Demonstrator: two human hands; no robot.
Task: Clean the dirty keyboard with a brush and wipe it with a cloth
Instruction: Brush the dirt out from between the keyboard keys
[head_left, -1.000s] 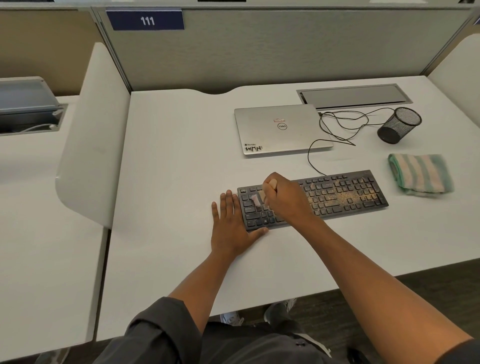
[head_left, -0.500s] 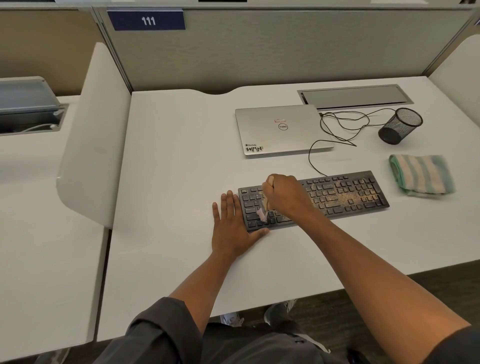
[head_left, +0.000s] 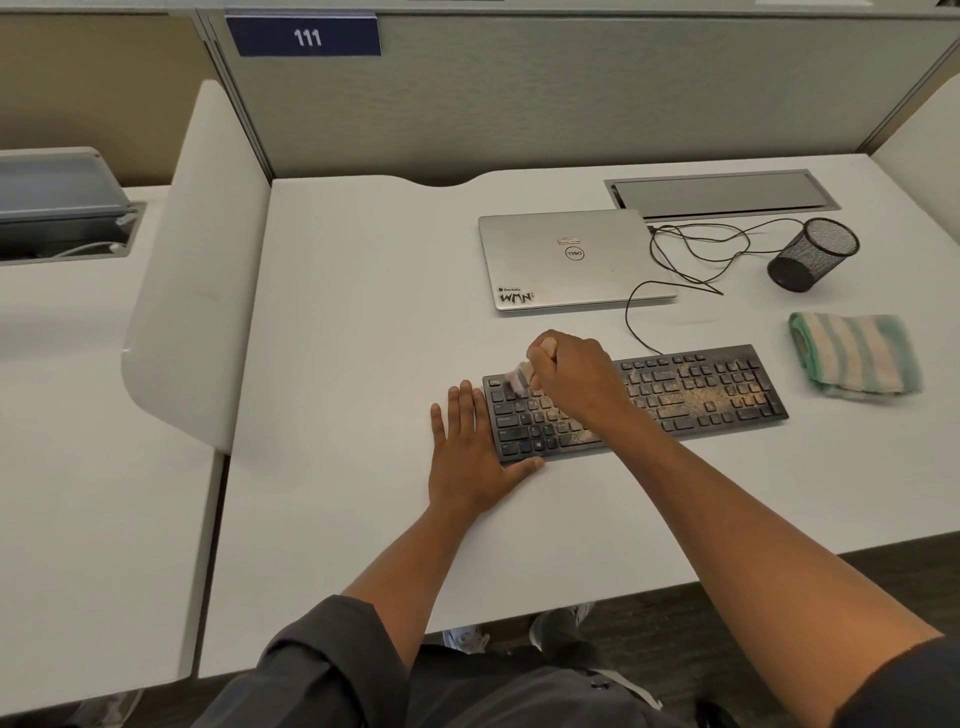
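My left hand (head_left: 470, 457) lies flat on the white desk (head_left: 353, 312), fingers straight and together, with its thumb against the near left corner of the flat black keyboard (head_left: 691, 395). The keyboard sits across the middle of the desk, and tan, sandy grit covers its middle and right keys while the leftmost keys look darker. My right hand (head_left: 574, 376) reaches over the keyboard's left part, fingers curled round the pale handle of a small brush (head_left: 519, 376); its light bristles, blurred, meet the keys near the far left corner. Beyond the keyboard lies a closed silver laptop (head_left: 566, 260) with stickers on its lid. A thin black cable (head_left: 675, 260) loops on the desk from the keyboard's far edge, past the laptop's right side. Further right, a black mesh pen cup (head_left: 810, 254) stands near a grey metal hatch (head_left: 722, 193) set in the desk. Just right of the keyboard, apart from it, lies a folded cloth (head_left: 854, 356) striped green and cream.
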